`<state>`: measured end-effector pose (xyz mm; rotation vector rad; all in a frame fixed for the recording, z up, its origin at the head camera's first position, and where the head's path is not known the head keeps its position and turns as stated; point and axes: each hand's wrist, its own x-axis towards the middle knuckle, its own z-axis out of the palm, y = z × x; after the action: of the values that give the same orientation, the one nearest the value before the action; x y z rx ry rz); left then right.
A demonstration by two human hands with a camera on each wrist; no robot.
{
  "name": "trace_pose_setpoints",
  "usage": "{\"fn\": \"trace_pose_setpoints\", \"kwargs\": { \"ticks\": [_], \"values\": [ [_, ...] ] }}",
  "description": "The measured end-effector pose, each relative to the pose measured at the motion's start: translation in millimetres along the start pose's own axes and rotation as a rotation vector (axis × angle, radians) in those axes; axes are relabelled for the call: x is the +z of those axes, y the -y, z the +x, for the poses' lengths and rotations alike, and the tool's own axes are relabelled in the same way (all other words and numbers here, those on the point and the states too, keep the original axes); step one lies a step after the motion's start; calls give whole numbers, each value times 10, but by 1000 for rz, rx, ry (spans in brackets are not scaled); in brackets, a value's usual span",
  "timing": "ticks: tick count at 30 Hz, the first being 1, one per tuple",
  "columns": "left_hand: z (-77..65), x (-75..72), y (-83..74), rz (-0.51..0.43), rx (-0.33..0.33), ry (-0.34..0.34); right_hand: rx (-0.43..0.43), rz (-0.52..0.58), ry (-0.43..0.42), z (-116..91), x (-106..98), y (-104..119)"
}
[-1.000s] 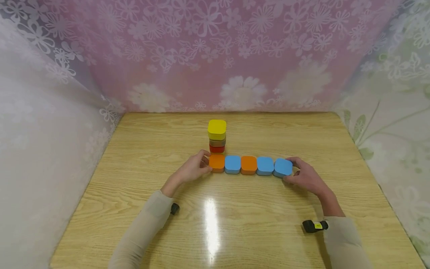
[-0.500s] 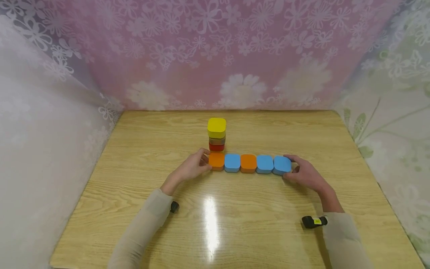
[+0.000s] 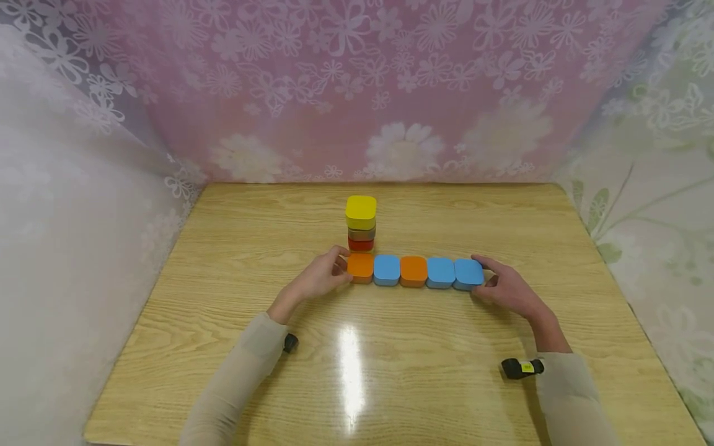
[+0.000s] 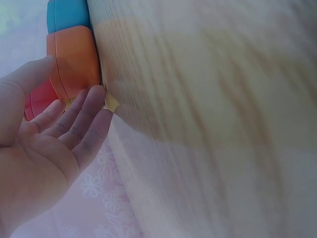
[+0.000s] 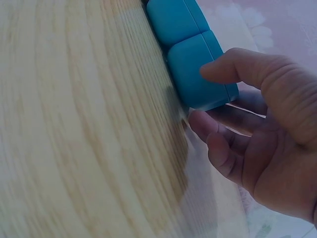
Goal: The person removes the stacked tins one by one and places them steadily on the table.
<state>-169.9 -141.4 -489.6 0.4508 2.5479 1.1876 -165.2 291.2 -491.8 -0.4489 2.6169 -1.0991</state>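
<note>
Several small square boxes with rounded corners and a seam near the top form a straight row on the table. At its left end my left hand (image 3: 320, 274) holds an orange box (image 3: 360, 267), thumb on the near side and fingers curled at the end, as the left wrist view shows. My right hand (image 3: 510, 288) grips the blue box (image 3: 468, 273) at the right end between thumb and fingers. Between them sit a blue box (image 3: 387, 270), an orange box (image 3: 413, 271) and another blue box (image 3: 440, 272), side by side.
Behind the row's left end rises a stack with a yellow box (image 3: 361, 210) on top, a brownish one (image 3: 361, 233) beneath and a red one (image 3: 361, 244) lower down. Flowered cloth (image 3: 390, 93) hangs along the back and sides of the wooden table (image 3: 223, 229).
The right-end blue box has turned slightly and shifted left, now lining up against its neighbour. My right hand moved a little with it; my left hand stayed at the orange box.
</note>
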Motion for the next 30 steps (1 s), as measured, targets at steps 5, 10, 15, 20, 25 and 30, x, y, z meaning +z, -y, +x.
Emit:
{"fn": "trace_pose_setpoints", "kwargs": {
  "ticks": [5, 10, 15, 20, 25, 30],
  "values": [
    [9, 6, 2, -1, 0, -3, 4, 3, -4, -6, -1, 0],
    [14, 5, 0, 4, -1, -5, -1, 22, -1, -4, -2, 11],
    [16, -1, -10, 10, -4, -3, -8, 22, -3, -8, 0, 1],
    [-3, -35, -32, 25, -16, 8, -14, 35, -10, -41, -20, -12],
    [-33, -116, -38, -3, -24, 6, -52, 64, -70, -73, -69, 23],
    [-52, -226, -23, -25, -22, -15, -83, 48, -68, -59, -108, 95]
  ]
}}
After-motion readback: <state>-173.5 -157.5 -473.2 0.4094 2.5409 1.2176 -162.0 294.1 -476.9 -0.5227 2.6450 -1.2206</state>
